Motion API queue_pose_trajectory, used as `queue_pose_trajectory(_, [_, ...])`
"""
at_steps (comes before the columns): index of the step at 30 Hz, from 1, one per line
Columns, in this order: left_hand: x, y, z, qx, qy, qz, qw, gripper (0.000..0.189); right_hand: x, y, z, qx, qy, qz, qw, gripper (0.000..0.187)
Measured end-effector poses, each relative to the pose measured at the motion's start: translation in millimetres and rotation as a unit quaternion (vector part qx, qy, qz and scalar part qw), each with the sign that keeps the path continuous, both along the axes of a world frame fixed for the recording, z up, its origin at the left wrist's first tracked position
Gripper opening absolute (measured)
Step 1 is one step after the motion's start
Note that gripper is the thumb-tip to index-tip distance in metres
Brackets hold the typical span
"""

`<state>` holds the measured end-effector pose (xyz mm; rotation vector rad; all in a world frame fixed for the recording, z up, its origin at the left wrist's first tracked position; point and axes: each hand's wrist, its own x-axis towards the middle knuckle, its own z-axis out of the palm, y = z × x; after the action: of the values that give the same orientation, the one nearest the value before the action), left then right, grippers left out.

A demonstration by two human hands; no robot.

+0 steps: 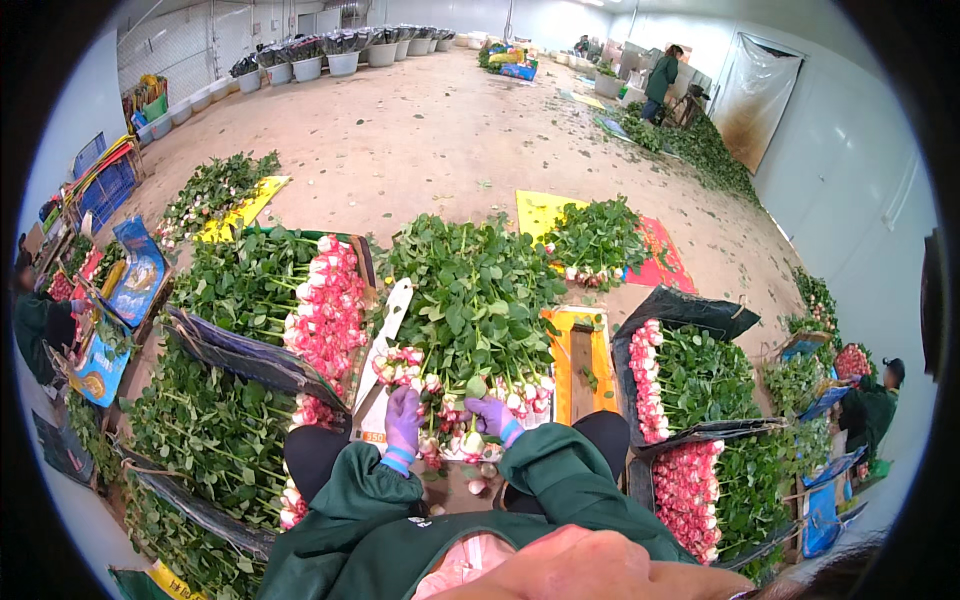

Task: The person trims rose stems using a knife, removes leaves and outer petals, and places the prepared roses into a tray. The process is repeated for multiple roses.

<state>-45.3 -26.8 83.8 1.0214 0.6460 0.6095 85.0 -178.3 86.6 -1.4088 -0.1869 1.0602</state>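
Note:
A broad pile of leafy rose stems (pixel 472 292) lies in front of me, its pink-and-white rose heads (pixel 525 394) pointing towards my body. My left hand (pixel 404 420), in a purple glove, is at the left rose heads, its fingers bent near the blooms. Whether it grips a stem is too small to tell. My right hand (pixel 491 415), gloved alike, touches the heads near the middle, just above a pale open rose (pixel 472 444); its fingertips are partly hidden by a leaf. A white board (pixel 390 330) with a slanted arm stands left of the pile.
Stacked rose bundles with red-and-white heads (pixel 330 300) lie at left between dark sheets. More bundles (pixel 686 495) lie at right. An orange-edged wooden frame (pixel 581 367) sits beside the pile. Loose heads (pixel 477 487) lie below. Co-workers (pixel 874 409) are at both sides and far back.

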Motion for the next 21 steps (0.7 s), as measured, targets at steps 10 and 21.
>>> queue_pose_trajectory(10, [-2.8,2.3,30.7,-0.106,0.074,-0.128,0.983,0.074,-29.5,-18.5,26.3,0.047,-0.084,-0.113,0.989,0.028])
queue_pose_trajectory(21, [24.6,-0.1,10.7,-0.139,0.071,-0.076,0.985,0.032,-31.3,-29.2,47.7,-0.114,-0.359,-0.136,0.916,0.049])
